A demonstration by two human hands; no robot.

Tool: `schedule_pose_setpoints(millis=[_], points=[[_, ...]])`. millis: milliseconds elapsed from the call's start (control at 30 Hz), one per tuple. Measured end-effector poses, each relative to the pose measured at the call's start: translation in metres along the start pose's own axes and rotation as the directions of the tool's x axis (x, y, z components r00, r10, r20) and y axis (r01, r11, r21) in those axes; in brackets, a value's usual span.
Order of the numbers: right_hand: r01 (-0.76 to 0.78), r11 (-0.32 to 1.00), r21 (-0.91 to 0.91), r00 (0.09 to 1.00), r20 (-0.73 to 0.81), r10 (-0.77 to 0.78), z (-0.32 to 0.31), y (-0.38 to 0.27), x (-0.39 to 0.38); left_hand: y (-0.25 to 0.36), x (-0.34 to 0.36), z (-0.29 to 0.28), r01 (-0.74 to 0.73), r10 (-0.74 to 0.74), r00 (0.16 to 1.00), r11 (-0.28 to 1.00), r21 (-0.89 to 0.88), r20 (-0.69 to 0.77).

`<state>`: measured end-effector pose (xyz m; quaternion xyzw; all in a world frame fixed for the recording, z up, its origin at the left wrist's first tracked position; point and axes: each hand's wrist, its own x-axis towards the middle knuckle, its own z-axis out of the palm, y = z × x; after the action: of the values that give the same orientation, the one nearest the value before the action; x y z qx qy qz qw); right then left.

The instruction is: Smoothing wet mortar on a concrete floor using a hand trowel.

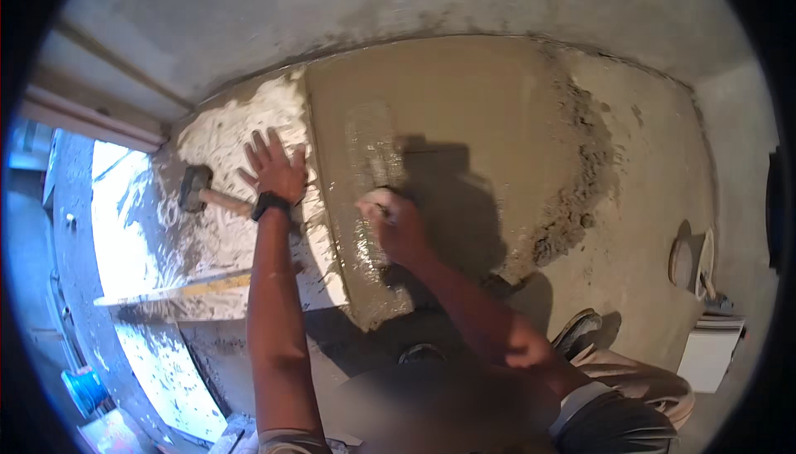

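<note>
My left hand (279,174) lies flat with fingers spread on a pale slab (240,126) smeared with grey mortar. A dark watch is on that wrist. Next to it is a mallet (197,189) with a dark head and wooden handle, its handle end partly hidden by my wrist. My right hand (391,220) is closed round the handle of what looks like a plastering trowel (371,143). Its long, wet, shiny blade lies on smooth wet mortar (489,81), just right of the slab's edge. The handle is mostly hidden by my fingers.
A ridge of rough, crumbly mortar (587,164) runs down the right of the smooth bed. A long straight bar (207,286) lies across the slab's near part. Walls border the far side and right. A blue bucket (84,389) stands lower left; a white box (711,354) lower right.
</note>
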<state>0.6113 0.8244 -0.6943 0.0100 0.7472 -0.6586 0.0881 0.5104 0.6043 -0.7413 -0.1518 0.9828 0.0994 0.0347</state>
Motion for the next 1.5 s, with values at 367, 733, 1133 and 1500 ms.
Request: schedule_pose_setpoints(millis=[367,733,1133,1500], points=[[0.153,0.939,-0.309,0.948,-0.223,-0.228,-0.06,0.022,0.009,-0.004,-0.001,-0.002,0.008,-0.007,1.0,1.0,0.024,-0.024],[0.033,0.999,-0.026,0.998,-0.056,-0.034,-0.009,0.001,0.014,-0.007,-0.002,0.0,-0.014,0.014,1.0,1.0,-0.002,0.005],[0.223,0.957,-0.185,0.974,0.001,-0.226,0.053,0.002,0.057,-0.004,-0.006,-0.009,0.026,-0.026,1.0,1.0,0.0,0.009],[-0.282,0.957,-0.061,0.91,-0.333,0.247,-0.095,0.003,0.055,-0.016,-0.001,0.002,0.018,-0.017,1.0,0.998,0.066,-0.014]])
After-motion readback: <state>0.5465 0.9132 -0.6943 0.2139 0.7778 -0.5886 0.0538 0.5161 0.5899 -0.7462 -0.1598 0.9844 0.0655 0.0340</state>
